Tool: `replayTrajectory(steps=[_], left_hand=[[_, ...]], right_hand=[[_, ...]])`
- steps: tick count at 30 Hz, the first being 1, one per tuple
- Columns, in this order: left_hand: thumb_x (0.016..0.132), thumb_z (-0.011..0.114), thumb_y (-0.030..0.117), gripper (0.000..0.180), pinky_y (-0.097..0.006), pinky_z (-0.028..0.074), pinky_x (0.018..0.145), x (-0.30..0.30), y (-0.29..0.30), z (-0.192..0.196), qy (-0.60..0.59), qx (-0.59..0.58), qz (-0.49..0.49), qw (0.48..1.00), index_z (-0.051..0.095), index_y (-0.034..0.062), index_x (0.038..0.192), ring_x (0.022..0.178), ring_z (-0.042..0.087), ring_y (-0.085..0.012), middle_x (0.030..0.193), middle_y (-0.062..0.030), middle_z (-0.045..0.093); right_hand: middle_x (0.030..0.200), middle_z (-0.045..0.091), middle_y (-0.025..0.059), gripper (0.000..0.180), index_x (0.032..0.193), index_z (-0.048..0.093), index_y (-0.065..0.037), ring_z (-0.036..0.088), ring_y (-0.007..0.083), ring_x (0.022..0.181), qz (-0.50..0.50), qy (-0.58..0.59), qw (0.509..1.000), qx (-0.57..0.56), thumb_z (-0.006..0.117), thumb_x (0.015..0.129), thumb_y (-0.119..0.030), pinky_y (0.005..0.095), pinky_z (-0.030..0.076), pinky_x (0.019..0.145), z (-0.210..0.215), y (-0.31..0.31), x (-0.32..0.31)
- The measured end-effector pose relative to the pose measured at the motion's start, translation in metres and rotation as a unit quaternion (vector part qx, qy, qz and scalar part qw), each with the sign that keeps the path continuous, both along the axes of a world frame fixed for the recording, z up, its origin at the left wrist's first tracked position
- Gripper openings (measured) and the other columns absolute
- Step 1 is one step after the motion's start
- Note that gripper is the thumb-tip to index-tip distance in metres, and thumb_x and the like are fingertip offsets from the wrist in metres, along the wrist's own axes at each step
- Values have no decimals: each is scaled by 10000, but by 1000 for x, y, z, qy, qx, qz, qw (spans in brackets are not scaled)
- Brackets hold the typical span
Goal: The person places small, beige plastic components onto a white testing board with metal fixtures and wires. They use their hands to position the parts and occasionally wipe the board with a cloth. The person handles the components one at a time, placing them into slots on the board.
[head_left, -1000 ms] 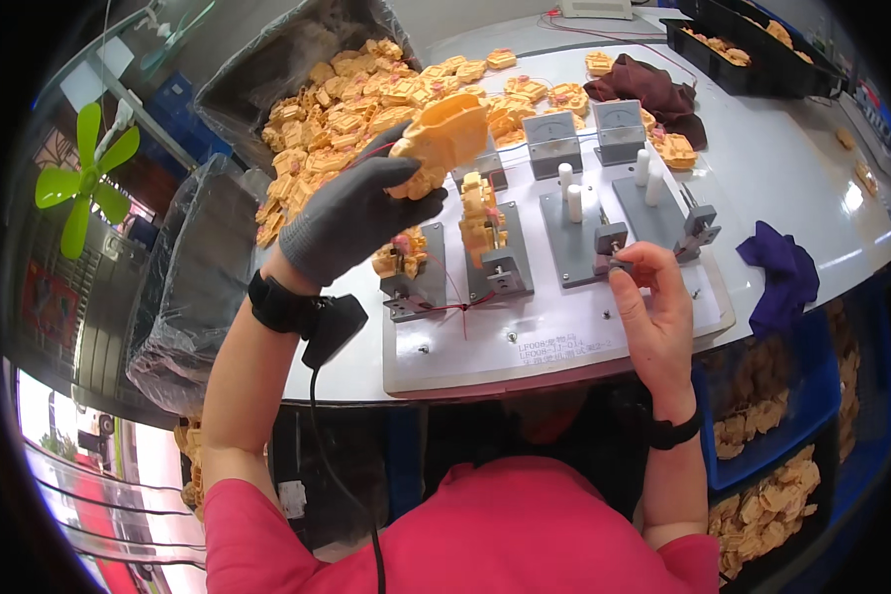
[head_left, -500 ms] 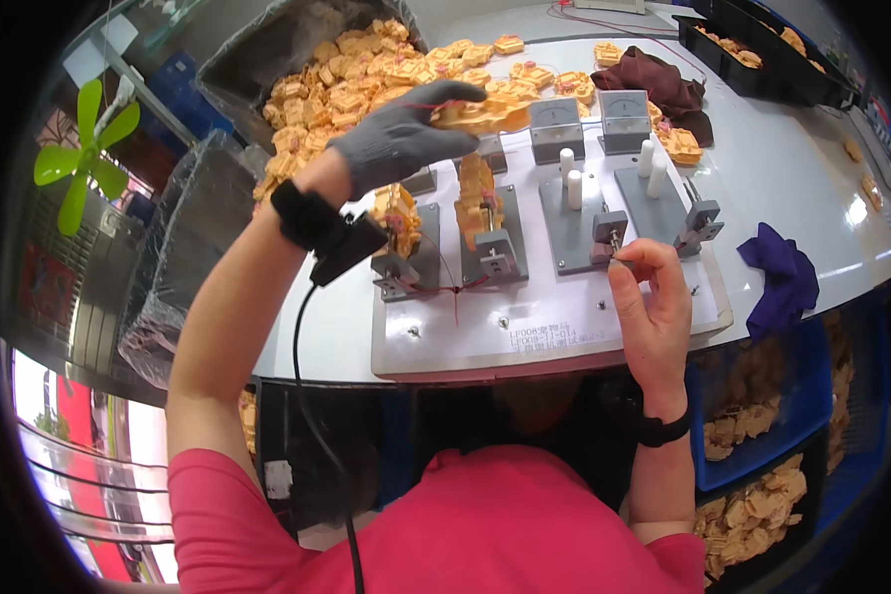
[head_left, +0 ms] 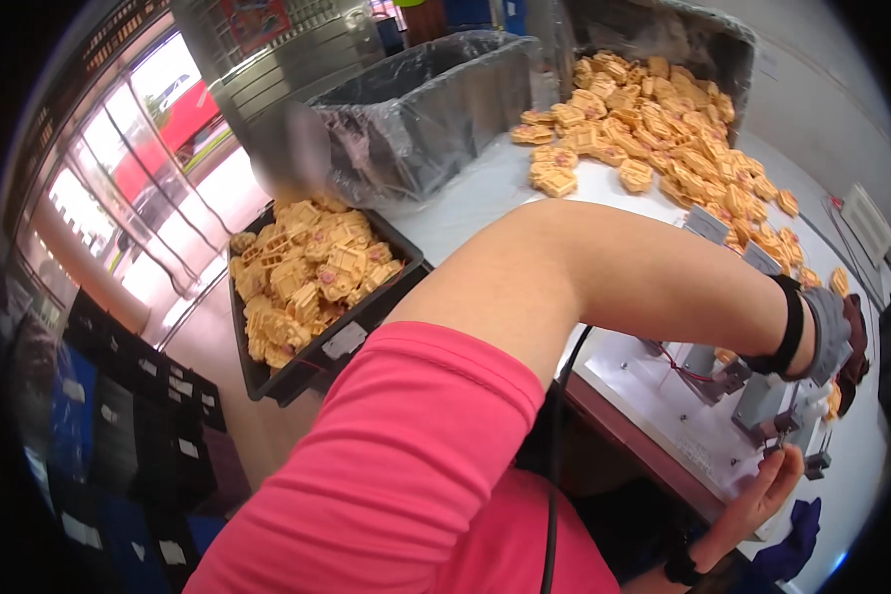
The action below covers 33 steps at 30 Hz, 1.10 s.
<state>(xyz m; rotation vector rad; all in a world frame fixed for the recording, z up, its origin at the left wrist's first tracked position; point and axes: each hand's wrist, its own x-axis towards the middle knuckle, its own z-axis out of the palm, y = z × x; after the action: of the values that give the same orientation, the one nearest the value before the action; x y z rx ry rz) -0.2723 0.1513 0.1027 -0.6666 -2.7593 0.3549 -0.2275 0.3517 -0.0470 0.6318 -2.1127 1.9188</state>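
My left hand [head_left: 830, 332], in a grey glove, is over the far right part of the white test board [head_left: 653, 401]. Its fingers are hidden beyond the wrist, so whether it holds anything is not visible. Thumb and fingers of my bare right hand [head_left: 764, 492] are pinched at the small metal pin [head_left: 783, 436] on a grey clamp block [head_left: 764, 425]. Next to it stands another grey block [head_left: 817, 465] with metal prongs. My left forearm covers much of the grey fixtures and meters. One meter [head_left: 706, 224] shows partly above the arm.
Many yellow-orange plastic parts [head_left: 653, 129] spill from a tipped, plastic-lined bin [head_left: 713, 40] across the table. A black crate [head_left: 406, 272] of similar parts stands at the left, near another lined bin [head_left: 426, 109]. Purple cloth [head_left: 797, 543] lies near the right edge. A black cable [head_left: 556, 475] hangs down.
The view has turned left, bringing the black crate in. My left arm has swung rightward across the board; the yellow-orange part it held is now hidden. My right hand keeps its pinch at the clamp.
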Motion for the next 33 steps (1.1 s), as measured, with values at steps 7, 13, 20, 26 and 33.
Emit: replayTrajectory(steps=[7, 13, 20, 26, 33], left_hand=[[760, 732, 263, 387, -511, 517, 828, -6, 30, 9, -87, 69, 95, 989, 741, 138, 1126, 1041, 672, -334, 1122, -141, 708], [719, 756, 324, 393, -422, 552, 751, 35, 23, 23, -53, 28, 25, 998, 749, 104, 1044, 972, 692, -315, 1028, -154, 706], [787, 690, 265, 310, -424, 561, 741, 40, 15, 18, -116, -2, -56, 992, 736, 66, 1020, 915, 704, -332, 987, -172, 717], [802, 679, 334, 487, -445, 504, 906, 41, -2, 16, -163, 149, -70, 973, 605, 130, 1237, 1103, 620, -354, 1209, -172, 639], [808, 724, 51, 715, -405, 372, 1103, 139, -52, 61, -61, 340, -29, 938, 424, 36, 1456, 1347, 460, -288, 1475, -159, 456]], right_hand=[[1129, 552, 26, 228, 1193, 559, -34, 506, 125, 1032, -15, -11, 1000, -13, 521, 1029, -188, 254, 388, 925, 8, 0, 0], [1076, 540, 17, 203, 1176, 556, -33, 497, 114, 988, -16, -1, 999, -28, 549, 1012, -153, 248, 389, 894, 9, -3, 4], [1032, 526, 11, 166, 1144, 552, -32, 487, 107, 954, 7, -10, 1000, -27, 541, 1013, -133, 246, 393, 880, 8, -1, 11], [1104, 541, 41, 238, 1206, 545, -34, 512, 127, 1012, -1, 20, 999, -47, 573, 969, -31, 276, 412, 935, 20, -18, 13], [1119, 538, 57, 271, 1171, 513, -25, 510, 135, 1009, -7, 15, 993, -118, 638, 935, -68, 295, 417, 923, 22, -16, 7]])
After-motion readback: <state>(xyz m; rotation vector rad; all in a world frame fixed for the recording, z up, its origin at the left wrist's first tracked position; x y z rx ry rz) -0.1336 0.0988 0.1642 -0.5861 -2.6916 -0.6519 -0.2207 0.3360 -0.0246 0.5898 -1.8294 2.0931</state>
